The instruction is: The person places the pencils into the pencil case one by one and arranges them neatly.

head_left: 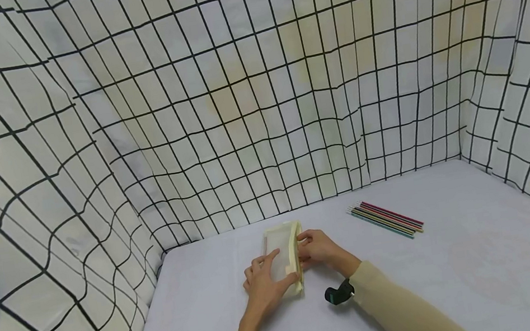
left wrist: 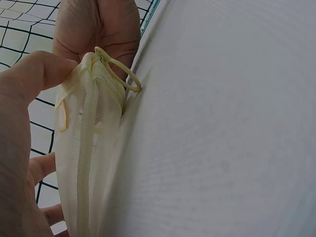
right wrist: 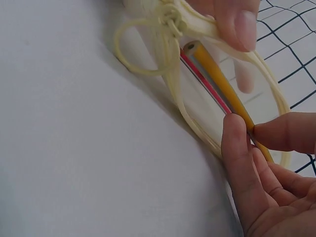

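A translucent mesh zip pouch (head_left: 278, 245) with cream edging lies in front of me, its zip side facing right. My left hand (head_left: 264, 285) grips it from the left; in the left wrist view the thumb presses the zip end, near a cream ring pull (left wrist: 118, 64). My right hand (head_left: 321, 248) is at the parted zip opening. There, in the right wrist view, its thumb and fingers pinch a yellow pencil (right wrist: 217, 74), which lies within the mouth of the pouch. A red pencil (right wrist: 205, 81) runs alongside it; whether the fingers hold that one too is unclear.
Several coloured pencils (head_left: 387, 220) lie side by side on the white table (head_left: 463, 273), right of and beyond the pouch. A white sheet with a black grid (head_left: 286, 100) hangs behind and at both sides. Dark wrist cameras sit on both sleeves.
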A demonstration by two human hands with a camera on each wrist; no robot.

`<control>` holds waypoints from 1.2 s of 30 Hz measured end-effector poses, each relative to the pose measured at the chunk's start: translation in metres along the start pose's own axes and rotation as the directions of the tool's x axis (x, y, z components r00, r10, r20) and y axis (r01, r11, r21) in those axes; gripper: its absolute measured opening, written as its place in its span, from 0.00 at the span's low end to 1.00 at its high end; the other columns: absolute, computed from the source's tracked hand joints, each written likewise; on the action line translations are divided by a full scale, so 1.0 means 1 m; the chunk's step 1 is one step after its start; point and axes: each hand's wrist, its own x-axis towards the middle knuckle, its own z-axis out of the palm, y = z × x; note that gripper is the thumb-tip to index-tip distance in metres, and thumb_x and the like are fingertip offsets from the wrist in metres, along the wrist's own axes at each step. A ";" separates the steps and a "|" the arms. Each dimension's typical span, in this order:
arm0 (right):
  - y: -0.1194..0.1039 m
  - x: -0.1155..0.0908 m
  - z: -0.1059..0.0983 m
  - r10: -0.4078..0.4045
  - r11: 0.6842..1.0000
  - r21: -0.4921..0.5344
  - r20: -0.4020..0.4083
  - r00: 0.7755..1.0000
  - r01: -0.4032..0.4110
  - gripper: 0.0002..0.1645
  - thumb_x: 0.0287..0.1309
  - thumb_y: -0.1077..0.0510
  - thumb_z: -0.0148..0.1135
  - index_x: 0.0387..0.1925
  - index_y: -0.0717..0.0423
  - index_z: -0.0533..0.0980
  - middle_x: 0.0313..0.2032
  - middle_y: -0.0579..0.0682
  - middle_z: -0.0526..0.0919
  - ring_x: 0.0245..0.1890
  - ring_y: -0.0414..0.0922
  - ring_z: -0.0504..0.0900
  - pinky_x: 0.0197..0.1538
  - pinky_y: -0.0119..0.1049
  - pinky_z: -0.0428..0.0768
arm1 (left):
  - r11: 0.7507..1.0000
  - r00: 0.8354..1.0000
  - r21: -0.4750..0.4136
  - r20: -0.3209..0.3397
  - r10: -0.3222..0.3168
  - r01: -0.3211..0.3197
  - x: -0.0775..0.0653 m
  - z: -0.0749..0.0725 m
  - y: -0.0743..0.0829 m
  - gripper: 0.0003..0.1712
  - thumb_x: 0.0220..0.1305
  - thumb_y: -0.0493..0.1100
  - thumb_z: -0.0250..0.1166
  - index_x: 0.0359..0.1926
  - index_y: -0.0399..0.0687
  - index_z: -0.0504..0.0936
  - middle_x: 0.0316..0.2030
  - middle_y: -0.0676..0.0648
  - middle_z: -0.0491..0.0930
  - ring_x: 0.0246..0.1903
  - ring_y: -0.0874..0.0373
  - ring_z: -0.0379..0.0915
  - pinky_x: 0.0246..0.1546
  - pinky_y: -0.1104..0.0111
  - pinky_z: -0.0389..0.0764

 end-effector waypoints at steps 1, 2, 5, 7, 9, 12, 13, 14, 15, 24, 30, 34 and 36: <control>0.000 0.000 0.001 0.003 1.000 0.001 -0.002 1.000 -0.003 0.31 0.59 0.70 0.63 0.64 0.67 0.69 0.44 0.58 0.81 0.33 0.46 0.84 0.34 0.36 0.86 | 1.000 1.000 0.001 0.001 0.000 0.000 0.000 0.000 0.000 0.46 0.51 0.66 0.73 0.71 0.61 0.73 0.66 0.40 0.66 0.63 0.38 0.56 0.58 0.40 0.58; 0.000 0.001 0.001 0.002 1.000 0.004 -0.004 1.000 -0.002 0.31 0.59 0.71 0.63 0.64 0.68 0.69 0.44 0.58 0.81 0.33 0.45 0.84 0.34 0.36 0.86 | 1.000 1.000 0.002 0.002 0.000 0.000 0.000 0.000 0.000 0.46 0.51 0.66 0.73 0.71 0.61 0.73 0.66 0.40 0.66 0.63 0.38 0.56 0.58 0.40 0.58; -0.001 0.001 0.003 0.002 1.000 0.011 -0.009 1.000 -0.002 0.30 0.59 0.71 0.62 0.64 0.68 0.69 0.43 0.58 0.81 0.31 0.45 0.84 0.33 0.36 0.86 | 1.000 1.000 -0.001 0.004 0.001 -0.001 0.000 0.000 0.001 0.46 0.51 0.65 0.73 0.71 0.61 0.73 0.66 0.40 0.66 0.63 0.38 0.56 0.58 0.40 0.58; -0.002 0.000 0.004 0.004 1.000 0.010 -0.013 1.000 -0.004 0.30 0.59 0.72 0.62 0.63 0.68 0.70 0.42 0.58 0.81 0.29 0.44 0.83 0.32 0.35 0.85 | 1.000 1.000 -0.001 0.005 0.000 0.000 -0.001 0.000 0.001 0.46 0.51 0.65 0.73 0.71 0.61 0.73 0.66 0.39 0.65 0.63 0.38 0.56 0.58 0.40 0.58; -0.002 0.000 0.005 0.011 1.000 0.008 -0.018 1.000 -0.011 0.29 0.57 0.73 0.61 0.62 0.67 0.71 0.41 0.56 0.81 0.28 0.44 0.82 0.31 0.34 0.85 | 1.000 1.000 0.000 0.004 0.000 0.000 0.000 -0.001 0.001 0.46 0.51 0.65 0.74 0.71 0.61 0.73 0.66 0.39 0.65 0.63 0.38 0.56 0.58 0.39 0.58; -0.003 -0.001 0.007 0.015 1.000 0.008 -0.028 0.999 -0.014 0.29 0.54 0.75 0.60 0.60 0.67 0.73 0.37 0.55 0.81 0.26 0.43 0.82 0.30 0.33 0.84 | 1.000 1.000 0.002 0.003 0.000 0.000 -0.001 -0.001 0.001 0.46 0.51 0.65 0.74 0.71 0.61 0.73 0.66 0.39 0.65 0.63 0.37 0.56 0.58 0.39 0.57; -0.003 -0.002 0.007 0.013 1.000 0.009 -0.030 0.999 -0.013 0.28 0.53 0.76 0.60 0.59 0.67 0.74 0.36 0.55 0.81 0.25 0.42 0.81 0.29 0.33 0.84 | 1.000 1.000 0.001 0.003 0.000 0.000 -0.001 -0.001 0.001 0.46 0.50 0.65 0.74 0.71 0.60 0.73 0.66 0.39 0.65 0.63 0.37 0.56 0.58 0.39 0.57; -0.002 -0.002 0.007 0.013 1.000 0.007 -0.032 0.999 -0.013 0.28 0.53 0.76 0.59 0.58 0.67 0.74 0.36 0.55 0.81 0.25 0.42 0.81 0.29 0.33 0.84 | 1.000 1.000 -0.002 0.004 -0.003 0.003 -0.001 -0.001 0.001 0.46 0.50 0.65 0.74 0.71 0.61 0.73 0.67 0.39 0.65 0.63 0.37 0.56 0.58 0.39 0.57; -0.002 -0.002 0.008 0.010 1.000 0.003 -0.035 0.999 -0.010 0.28 0.52 0.76 0.59 0.57 0.67 0.75 0.35 0.55 0.80 0.24 0.42 0.81 0.29 0.33 0.84 | 1.000 1.000 -0.004 0.004 -0.003 0.003 -0.001 -0.001 0.001 0.46 0.50 0.65 0.74 0.71 0.61 0.73 0.67 0.39 0.65 0.63 0.37 0.56 0.58 0.39 0.57; 0.001 -0.003 0.002 -0.025 1.000 -0.004 -0.042 0.999 0.025 0.23 0.56 0.74 0.61 0.55 0.66 0.77 0.34 0.55 0.81 0.27 0.43 0.83 0.32 0.34 0.85 | 1.000 1.000 -0.013 -0.001 -0.006 0.006 -0.002 -0.001 0.003 0.46 0.50 0.65 0.74 0.70 0.61 0.73 0.67 0.38 0.65 0.64 0.37 0.56 0.58 0.40 0.57; 0.000 -0.007 -0.009 -0.046 0.998 -0.046 -0.050 0.998 0.043 0.19 0.59 0.72 0.61 0.53 0.64 0.78 0.35 0.54 0.82 0.30 0.44 0.84 0.34 0.35 0.86 | 1.000 1.000 -0.005 -0.008 0.010 -0.010 -0.002 -0.003 0.004 0.47 0.49 0.65 0.74 0.70 0.61 0.74 0.66 0.38 0.66 0.63 0.37 0.56 0.57 0.38 0.57; -0.001 -0.012 -0.021 -0.068 0.993 -0.101 -0.051 0.996 0.063 0.19 0.60 0.71 0.61 0.53 0.63 0.78 0.35 0.54 0.81 0.30 0.44 0.84 0.34 0.34 0.86 | 1.000 1.000 -0.012 -0.008 0.018 -0.018 -0.003 -0.004 0.005 0.47 0.48 0.65 0.75 0.70 0.60 0.74 0.66 0.38 0.66 0.63 0.36 0.57 0.57 0.38 0.57; -0.002 -0.014 -0.028 -0.075 0.990 -0.126 -0.051 0.996 0.068 0.19 0.60 0.71 0.61 0.54 0.64 0.78 0.36 0.54 0.81 0.30 0.44 0.84 0.35 0.35 0.86 | 1.000 1.000 -0.016 -0.008 0.019 -0.019 -0.003 -0.004 0.005 0.47 0.48 0.65 0.75 0.70 0.60 0.74 0.66 0.38 0.66 0.63 0.36 0.56 0.57 0.38 0.57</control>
